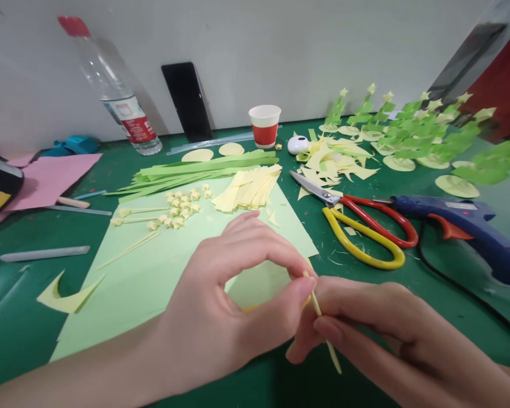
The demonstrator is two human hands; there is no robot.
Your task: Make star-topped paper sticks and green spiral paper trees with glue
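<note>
A thin pale-yellow stick (pixel 332 354) slants between my two hands, low in the view. At its upper end, the thumb and index finger of my left hand (pixel 233 283) are pinched together. My right hand (pixel 374 317) pinches the stick lower down, its end poking out below the thumb. Beneath the left hand lies a light green paper sheet (pixel 148 283). On it are small folded yellow paper stars (pixel 178 208), several thin sticks (pixel 130 249), some topped with stars, and a pile of yellow paper strips (pixel 249 190). Whether any paper is wrapped at the pinched tip is hidden.
Scissors (pixel 365 226) and a blue glue gun (pixel 450 212) lie right. Behind them are yellow scraps (pixel 335 156) and paper plants (pixel 416 133). Green strips (pixel 195 170), a paper cup (pixel 265 126), a phone (pixel 187 102) and a bottle (pixel 127 113) line the back.
</note>
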